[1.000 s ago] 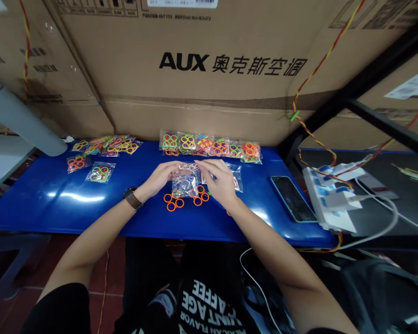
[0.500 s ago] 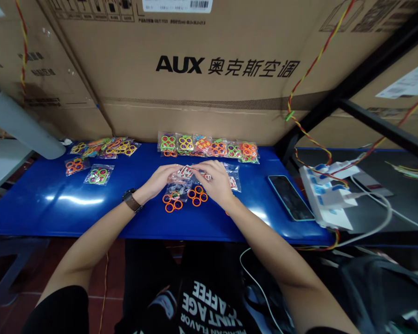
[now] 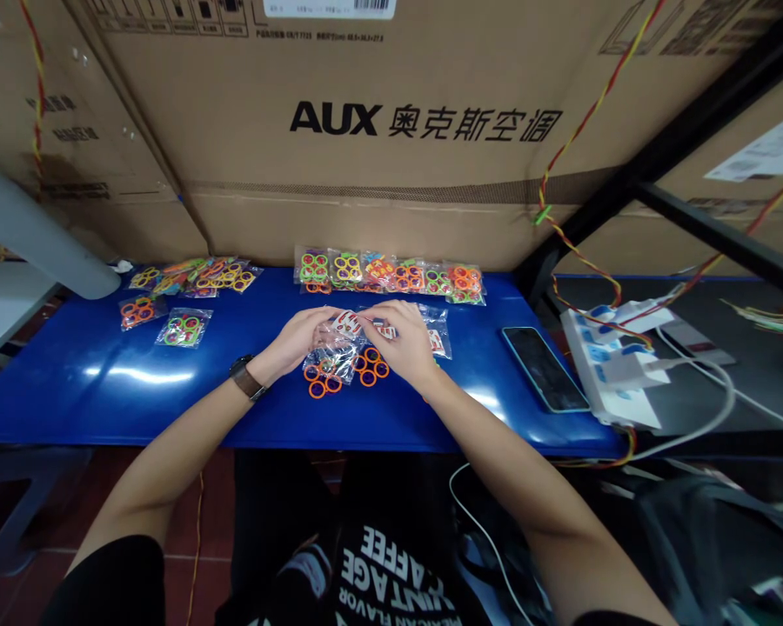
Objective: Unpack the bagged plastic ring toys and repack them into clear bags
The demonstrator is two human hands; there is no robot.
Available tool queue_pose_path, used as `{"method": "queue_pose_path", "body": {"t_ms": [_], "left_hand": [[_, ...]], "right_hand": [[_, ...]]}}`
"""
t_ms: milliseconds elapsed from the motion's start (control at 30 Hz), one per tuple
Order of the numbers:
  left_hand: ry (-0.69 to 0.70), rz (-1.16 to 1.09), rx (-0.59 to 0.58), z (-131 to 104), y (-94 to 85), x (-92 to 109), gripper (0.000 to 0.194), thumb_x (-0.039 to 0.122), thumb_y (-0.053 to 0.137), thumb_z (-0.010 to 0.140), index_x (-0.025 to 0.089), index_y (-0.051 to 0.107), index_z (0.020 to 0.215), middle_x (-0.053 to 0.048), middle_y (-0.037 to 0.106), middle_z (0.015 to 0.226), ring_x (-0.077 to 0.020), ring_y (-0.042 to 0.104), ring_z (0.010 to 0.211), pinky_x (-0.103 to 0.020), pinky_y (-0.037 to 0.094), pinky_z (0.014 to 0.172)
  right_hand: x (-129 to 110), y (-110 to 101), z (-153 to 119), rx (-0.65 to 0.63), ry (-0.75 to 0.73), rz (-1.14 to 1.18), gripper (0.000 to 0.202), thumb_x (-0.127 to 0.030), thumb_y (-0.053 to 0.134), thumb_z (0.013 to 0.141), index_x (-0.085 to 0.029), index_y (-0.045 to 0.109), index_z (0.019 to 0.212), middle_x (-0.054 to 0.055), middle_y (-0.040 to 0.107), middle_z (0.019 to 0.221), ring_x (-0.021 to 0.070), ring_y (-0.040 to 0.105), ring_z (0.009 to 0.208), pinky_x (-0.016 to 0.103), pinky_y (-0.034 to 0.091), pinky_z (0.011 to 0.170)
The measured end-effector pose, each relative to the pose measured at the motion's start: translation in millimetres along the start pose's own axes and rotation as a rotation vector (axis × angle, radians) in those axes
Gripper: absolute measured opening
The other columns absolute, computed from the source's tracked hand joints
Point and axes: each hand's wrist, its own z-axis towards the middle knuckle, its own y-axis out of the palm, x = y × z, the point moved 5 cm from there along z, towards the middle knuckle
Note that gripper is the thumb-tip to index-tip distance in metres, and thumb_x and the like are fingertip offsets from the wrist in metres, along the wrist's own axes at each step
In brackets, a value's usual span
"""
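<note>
My left hand (image 3: pixel 304 337) is closed on the top of a clear plastic bag (image 3: pixel 337 358), which hangs below its fingers. Fingers and thumb of my right hand (image 3: pixel 401 339) pinch the same bag's red-and-white header (image 3: pixel 348 323) from the other side. Under the bag, partly covered by it, lies an orange ring spinner (image 3: pixel 317 389) on the blue table (image 3: pixel 189 404). A second orange spinner (image 3: pixel 373 367) rests just right of it, below my right hand. More clear bags with a red-and-white label (image 3: pixel 436 342) lie beyond my right hand.
Bagged spinners (image 3: pixel 408 276) line the table's back edge, with a pile of bagged ones (image 3: pixel 225 274) at the back left. A phone (image 3: pixel 545 369) and a white power strip (image 3: pixel 604 369) are at the right. Large cardboard boxes (image 3: pixel 365 191) stand behind.
The bag between my hands has spread and shifted slightly left, and its red-and-white header now faces up more. Both hands have stayed almost in place.
</note>
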Motion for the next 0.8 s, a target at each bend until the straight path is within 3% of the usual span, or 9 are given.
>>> {"method": "queue_pose_path", "body": {"t_ms": [167,367,567,667,800], "left_hand": [[0.04,0.08,0.029,-1,0.8,0,0.022,0.032,0.067,0.094,0.019,0.081,0.105,-0.009,0.08,0.108,-0.0189,0.073,0.093,-0.031,0.059,0.08],[0.162,0.228,0.018,0,1.2,1,0.025,0.032,0.06,0.1,0.02,0.081,0.106,-0.007,0.079,0.114,-0.018,0.071,0.098,-0.029,0.056,0.084],[0.276,0.303,0.039,-5,2.7,10,0.032,0.044,0.057,0.104,0.019,0.076,0.11,-0.007,0.078,0.105,-0.0179,0.072,0.09,-0.028,0.057,0.078],[0.261,0.293,0.052,-7,3.1,11,0.036,0.05,0.057,0.104,0.019,0.075,0.111,-0.007,0.076,0.098,-0.0184,0.072,0.083,-0.029,0.059,0.071],[0.177,0.253,0.036,-6,2.7,6,0.037,0.053,0.056,0.104,0.021,0.073,0.115,-0.006,0.074,0.093,-0.0198,0.073,0.076,-0.031,0.06,0.064]], "right_hand": [[2,5,0,-0.068,-0.005,0.022,0.013,-0.036,0.067,0.103,-0.033,0.08,0.107,0.001,0.08,0.102,0.0234,0.07,0.095,0.043,0.047,0.09],[-3,9,-4,-0.101,-0.062,0.046,0.016,-0.037,0.066,0.104,-0.032,0.081,0.107,0.003,0.076,0.111,0.0233,0.067,0.098,0.045,0.049,0.093],[-8,-4,-3,0.051,-0.015,0.092,0.017,-0.033,0.063,0.105,-0.031,0.079,0.111,0.007,0.064,0.135,0.0256,0.064,0.117,0.049,0.053,0.105],[-7,-7,-2,0.083,-0.007,0.069,0.015,-0.033,0.065,0.104,-0.031,0.078,0.11,0.007,0.065,0.133,0.0259,0.065,0.115,0.05,0.054,0.105],[-7,-2,-2,0.013,-0.032,-0.015,0.014,-0.036,0.069,0.101,-0.033,0.078,0.112,0.006,0.068,0.135,0.0272,0.066,0.116,0.053,0.053,0.105]]}}
